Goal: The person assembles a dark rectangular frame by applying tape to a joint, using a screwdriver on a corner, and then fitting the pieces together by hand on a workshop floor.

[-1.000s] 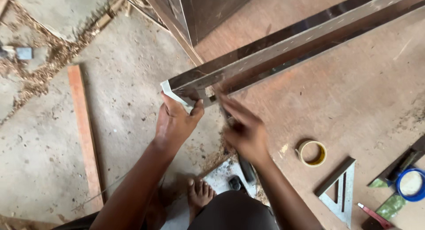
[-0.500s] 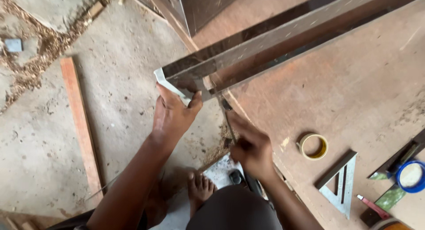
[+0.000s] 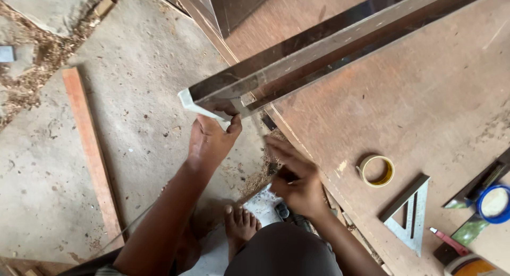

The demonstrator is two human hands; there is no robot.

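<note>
- A long glossy dark panel (image 3: pixel 329 53) with a pale edge lies slanted across the brown desk (image 3: pixel 425 111); its near end sticks out past the desk edge, above the concrete floor (image 3: pixel 133 122).
- A white corner piece (image 3: pixel 196 107) sits at this near end of the panel.
- The left hand (image 3: pixel 210 140) is under the near end, with the thumb and fingers reaching up to the white corner piece and the panel edge; it seems to pinch or support them there, fingers partly curled.
- The right hand (image 3: pixel 297 180) is lower, at the desk edge, just below the panel end. Its fingers are bent together around something small and dark; I cannot tell what this thing is.
- On the desk, right of the right hand, lies a roll of yellowish tape (image 3: pixel 376 170).
- Near the tape lies a metal triangle square (image 3: pixel 411 215).
- Further right there is a round blue-rimmed lid (image 3: pixel 494 203) and a red pencil-like tool (image 3: pixel 449 240).
- Below the hands, a bare foot (image 3: pixel 241 225) stands on a pale sheet on the floor.
- A reddish wooden plank (image 3: pixel 90 148) lies on the floor at the left, well apart from the hands.
- Wood shavings (image 3: pixel 32 63) are scattered at the upper left of the floor.
</note>
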